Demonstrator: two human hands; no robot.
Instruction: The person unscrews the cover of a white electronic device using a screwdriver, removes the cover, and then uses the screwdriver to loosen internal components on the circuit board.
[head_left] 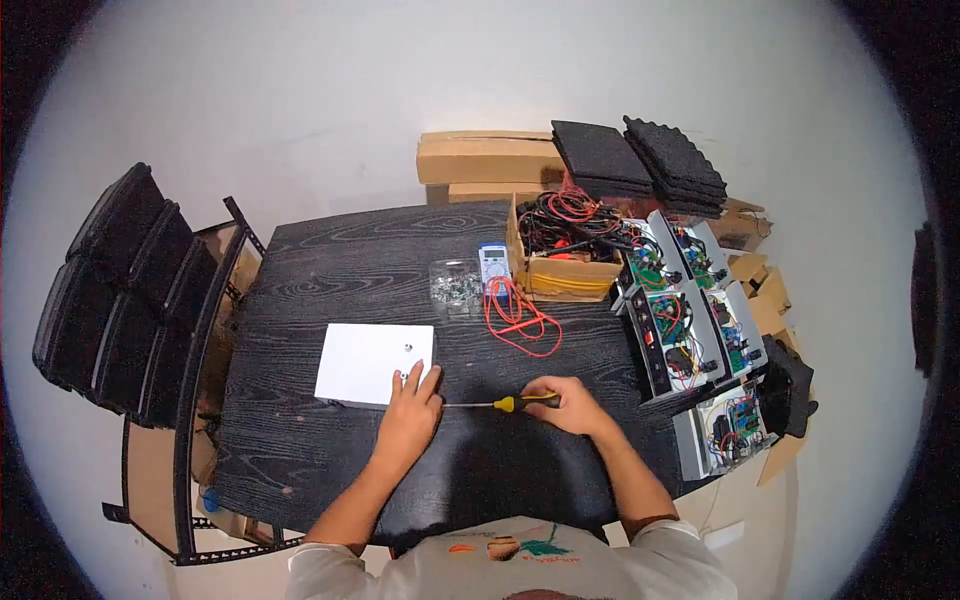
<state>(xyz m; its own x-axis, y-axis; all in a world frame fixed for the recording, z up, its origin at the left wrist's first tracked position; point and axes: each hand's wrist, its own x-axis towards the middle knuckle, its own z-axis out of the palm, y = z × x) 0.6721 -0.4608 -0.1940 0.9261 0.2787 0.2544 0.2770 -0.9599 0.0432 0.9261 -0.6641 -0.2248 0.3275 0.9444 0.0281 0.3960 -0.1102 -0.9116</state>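
Note:
A white metal box (365, 358) with small round fittings on its top lies on the dark table. My left hand (408, 412) rests on its front right corner, fingers stretched out over the top face. My right hand (570, 405) is closed around the handle of a yellow and black screwdriver (508, 404). The screwdriver lies level, its shaft pointing left at the box's right side. Its tip is hidden by my left hand, so contact with a screw cannot be seen.
Behind the box are a clear tray of small screws (456, 288) and a multimeter (494, 265) with red leads (540, 335). A cardboard box of cables (570, 275) stands farther back. Several opened units with circuit boards (680, 330) line the right edge; a rack (190, 400) stands left.

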